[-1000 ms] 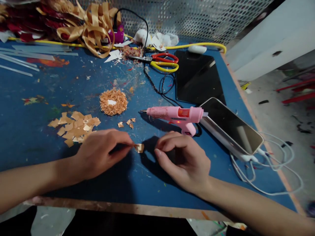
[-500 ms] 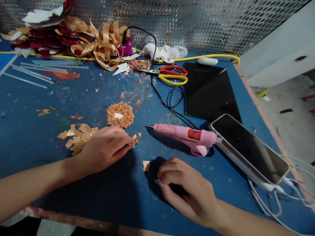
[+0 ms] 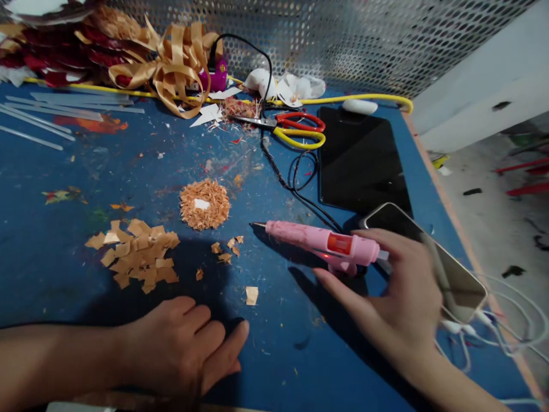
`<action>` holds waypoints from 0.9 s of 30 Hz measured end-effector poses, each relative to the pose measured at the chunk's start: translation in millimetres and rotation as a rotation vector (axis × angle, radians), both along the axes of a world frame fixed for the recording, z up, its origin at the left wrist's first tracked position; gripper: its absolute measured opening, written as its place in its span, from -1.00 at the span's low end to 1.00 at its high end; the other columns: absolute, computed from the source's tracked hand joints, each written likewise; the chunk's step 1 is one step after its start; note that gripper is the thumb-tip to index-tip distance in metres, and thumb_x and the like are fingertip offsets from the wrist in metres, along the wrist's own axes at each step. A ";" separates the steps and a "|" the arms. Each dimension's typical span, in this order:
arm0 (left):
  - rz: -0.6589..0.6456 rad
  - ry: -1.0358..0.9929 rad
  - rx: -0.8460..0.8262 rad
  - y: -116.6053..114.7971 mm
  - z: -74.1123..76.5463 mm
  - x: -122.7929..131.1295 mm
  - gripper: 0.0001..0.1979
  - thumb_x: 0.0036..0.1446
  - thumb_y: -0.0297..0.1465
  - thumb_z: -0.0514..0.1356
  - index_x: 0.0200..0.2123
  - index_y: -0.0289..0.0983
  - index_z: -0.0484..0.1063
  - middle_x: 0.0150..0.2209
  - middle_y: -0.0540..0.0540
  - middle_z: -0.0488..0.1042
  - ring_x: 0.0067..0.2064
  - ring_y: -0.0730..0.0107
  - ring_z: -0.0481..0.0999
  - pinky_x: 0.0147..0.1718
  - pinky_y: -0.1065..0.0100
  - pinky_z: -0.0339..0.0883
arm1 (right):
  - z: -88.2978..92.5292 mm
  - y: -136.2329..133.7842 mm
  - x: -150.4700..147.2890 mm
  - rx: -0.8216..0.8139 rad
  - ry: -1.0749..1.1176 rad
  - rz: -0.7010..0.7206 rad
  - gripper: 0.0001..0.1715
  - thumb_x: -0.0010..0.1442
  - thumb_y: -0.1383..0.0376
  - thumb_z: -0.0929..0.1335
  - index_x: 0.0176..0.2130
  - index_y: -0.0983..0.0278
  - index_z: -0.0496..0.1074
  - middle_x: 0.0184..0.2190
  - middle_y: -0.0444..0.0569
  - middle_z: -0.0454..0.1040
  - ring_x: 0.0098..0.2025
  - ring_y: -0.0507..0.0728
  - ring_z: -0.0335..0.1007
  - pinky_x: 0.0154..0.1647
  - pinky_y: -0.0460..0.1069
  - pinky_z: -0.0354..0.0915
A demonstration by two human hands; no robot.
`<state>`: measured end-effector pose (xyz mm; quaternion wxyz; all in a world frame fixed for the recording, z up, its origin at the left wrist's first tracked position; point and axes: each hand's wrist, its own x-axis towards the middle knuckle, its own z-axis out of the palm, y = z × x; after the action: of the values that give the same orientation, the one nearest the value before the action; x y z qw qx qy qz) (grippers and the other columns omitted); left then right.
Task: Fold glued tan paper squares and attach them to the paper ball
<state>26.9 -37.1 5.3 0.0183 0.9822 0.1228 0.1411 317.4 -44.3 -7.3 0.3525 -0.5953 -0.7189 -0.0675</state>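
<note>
Head view: pink hot glue gun (image 3: 295, 233) laid on the blue tabletop (image 3: 278, 349), nozzle pointed left, its rear bracketed by the right hand (image 3: 401, 292), thumb and fingers spread apart; contact cannot be told. Room there is narrowed by a smartphone (image 3: 463, 286), set toward the table's right edge (image 3: 445, 191). The left hand (image 3: 180, 349) is held near a lone gold square (image 3: 251, 295), fingers curled; any pinch cannot be told. Open surface is seen between square and gun.
</note>
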 end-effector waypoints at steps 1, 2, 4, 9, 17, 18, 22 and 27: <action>0.010 0.035 -0.016 -2.5 -1.8 1.3 -0.66 0.21 -0.30 0.16 0.01 -0.35 0.40 -0.59 0.11 0.32 -0.60 0.47 0.29 -0.63 0.30 0.02 | -1.1 1.8 -0.2 -0.067 -0.044 0.032 -0.63 0.12 0.17 0.41 -0.08 0.21 0.36 -0.32 0.04 0.45 -0.28 0.23 0.41 -0.35 0.07 0.31; 0.026 0.063 -0.030 -3.7 -3.5 2.5 -0.63 0.23 -0.29 0.13 0.04 -0.35 0.38 -0.58 0.11 0.32 -0.59 0.46 0.30 -0.63 0.30 0.02 | -1.1 3.1 -0.1 -0.078 -0.083 0.052 -0.74 0.18 0.19 0.37 -0.13 0.21 0.37 -0.38 0.00 0.45 -0.36 0.18 0.41 -0.41 0.04 0.30; 0.064 0.110 -0.059 -3.9 -5.8 4.3 -0.61 0.25 -0.26 0.10 0.07 -0.34 0.36 -0.58 0.10 0.31 -0.58 0.44 0.31 -0.62 0.29 0.02 | 2.3 3.8 2.3 -0.035 -0.155 0.072 -0.89 0.21 0.28 0.35 -0.22 0.23 0.38 -0.48 -0.04 0.43 -0.46 0.13 0.40 -0.51 -0.01 0.27; 0.096 0.192 -0.071 -3.0 -4.2 5.5 -0.57 0.26 -0.22 0.08 0.11 -0.32 0.32 -0.57 0.10 0.30 -0.57 0.43 0.32 -0.60 0.27 0.00 | 18.9 -4.3 14.4 -0.063 -0.110 0.239 -0.90 0.15 0.35 0.35 -0.25 0.21 0.37 -0.49 0.01 0.46 -0.54 0.12 0.42 -0.64 -0.01 0.27; 0.061 0.211 -0.047 -2.5 -0.9 6.5 -0.51 0.25 -0.20 0.09 0.12 -0.42 0.29 -0.55 0.08 0.31 -0.57 0.43 0.31 -0.58 0.27 -0.02 | 20.0 -21.3 3.0 -0.061 -0.060 0.329 -0.83 0.23 0.17 0.33 -0.37 0.17 0.35 -0.61 -0.12 0.38 -0.62 0.04 0.31 -0.60 -0.04 0.29; 0.060 0.218 -0.047 -2.9 -1.5 6.5 -0.50 0.26 -0.20 0.08 0.13 -0.43 0.29 -0.54 0.08 0.32 -0.56 0.43 0.31 -0.58 0.26 -0.02 | 19.4 -22.9 2.4 -0.090 -0.081 0.329 -0.88 0.18 0.19 0.37 -0.35 0.15 0.35 -0.60 -0.14 0.38 -0.61 0.04 0.31 -0.58 -0.04 0.30; 0.085 0.225 -0.055 -4.5 -4.4 5.7 -0.51 0.27 -0.20 0.06 0.13 -0.42 0.28 -0.55 0.08 0.31 -0.57 0.42 0.30 -0.58 0.25 -0.05 | 16.3 -26.6 4.7 -0.096 -0.146 0.346 -0.81 0.05 0.33 0.44 -0.28 0.17 0.39 -0.57 -0.13 0.43 -0.57 0.06 0.33 -0.54 -0.02 0.33; 0.085 0.233 -0.065 -5.0 -6.3 6.0 -0.52 0.28 -0.21 0.04 0.13 -0.42 0.28 -0.55 0.08 0.29 -0.57 0.41 0.28 -0.57 0.24 -0.08 | 15.0 -26.1 3.3 -0.066 -0.166 0.382 -0.82 0.08 0.37 0.39 -0.26 0.17 0.39 -0.58 -0.13 0.43 -0.57 0.07 0.33 -0.57 -0.01 0.32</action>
<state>32.8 -42.0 -1.0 0.0297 0.9847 0.1704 0.0226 320.7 -70.3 7.7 0.2788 -0.4518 -0.8470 -0.0246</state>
